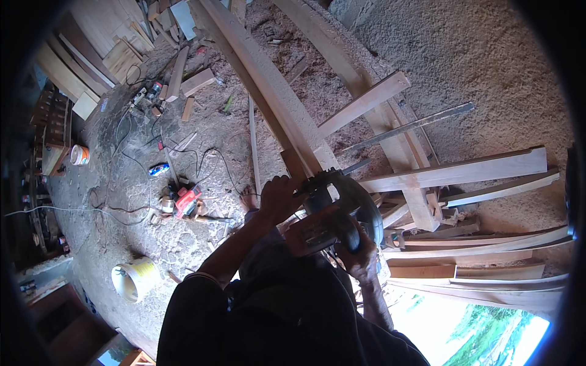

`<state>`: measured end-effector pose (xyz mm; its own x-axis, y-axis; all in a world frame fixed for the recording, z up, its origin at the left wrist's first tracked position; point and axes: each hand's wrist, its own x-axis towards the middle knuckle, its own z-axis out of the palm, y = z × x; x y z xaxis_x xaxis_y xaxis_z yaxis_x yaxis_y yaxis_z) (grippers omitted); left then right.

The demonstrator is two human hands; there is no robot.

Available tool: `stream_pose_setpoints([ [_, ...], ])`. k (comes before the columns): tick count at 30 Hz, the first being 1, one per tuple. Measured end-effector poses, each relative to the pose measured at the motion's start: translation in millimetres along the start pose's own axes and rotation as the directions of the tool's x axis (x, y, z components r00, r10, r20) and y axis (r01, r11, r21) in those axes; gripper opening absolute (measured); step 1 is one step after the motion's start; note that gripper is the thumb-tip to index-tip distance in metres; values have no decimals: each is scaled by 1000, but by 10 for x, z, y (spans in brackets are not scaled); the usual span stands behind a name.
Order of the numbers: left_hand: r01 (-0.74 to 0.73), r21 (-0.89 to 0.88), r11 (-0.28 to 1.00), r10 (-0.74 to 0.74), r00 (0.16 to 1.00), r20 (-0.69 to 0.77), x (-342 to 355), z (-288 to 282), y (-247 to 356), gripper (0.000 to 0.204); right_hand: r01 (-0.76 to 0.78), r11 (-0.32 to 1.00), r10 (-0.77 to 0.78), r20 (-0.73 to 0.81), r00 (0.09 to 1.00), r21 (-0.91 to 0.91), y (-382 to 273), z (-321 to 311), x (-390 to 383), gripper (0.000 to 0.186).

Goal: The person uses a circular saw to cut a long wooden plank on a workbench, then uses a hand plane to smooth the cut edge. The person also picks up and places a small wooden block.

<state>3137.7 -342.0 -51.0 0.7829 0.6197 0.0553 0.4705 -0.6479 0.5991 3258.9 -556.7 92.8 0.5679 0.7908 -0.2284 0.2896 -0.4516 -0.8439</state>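
My right hand (361,259) is wrapped round the rear handle of a dark circular saw (320,229). The saw rests at the near end of a long pale timber beam (268,91) that runs away up the view. Just left of the saw, my left hand (281,200) is closed at the beam's side, on a short brown wooden block (292,163). Its fingertips are partly in shadow. The saw's body hides the blade and its contact with the wood.
A red power tool (187,200) and trailing cords lie on the dusty floor at left, near a blue can (159,169) and a pale bucket (135,280). A second beam (348,67), crossing boards (458,171) and stacked planks (482,250) fill the right side. My bare foot (248,200) stands beside the beam.
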Motion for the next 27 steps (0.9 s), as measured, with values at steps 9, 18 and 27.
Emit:
stream_pose_setpoints([
  [9,153,99,983,-176,935,307,346,70,337,46,69,998,-69,3,998,-7,222,17,99,65],
  [18,60,175,983,-130,897,423,479,-76,487,54,125,988,-120,53,991,-94,305,12,118,67],
  [27,734,-558,386,-574,665,478,412,461,343,55,98,993,-94,50,994,-73,245,19,104,67],
])
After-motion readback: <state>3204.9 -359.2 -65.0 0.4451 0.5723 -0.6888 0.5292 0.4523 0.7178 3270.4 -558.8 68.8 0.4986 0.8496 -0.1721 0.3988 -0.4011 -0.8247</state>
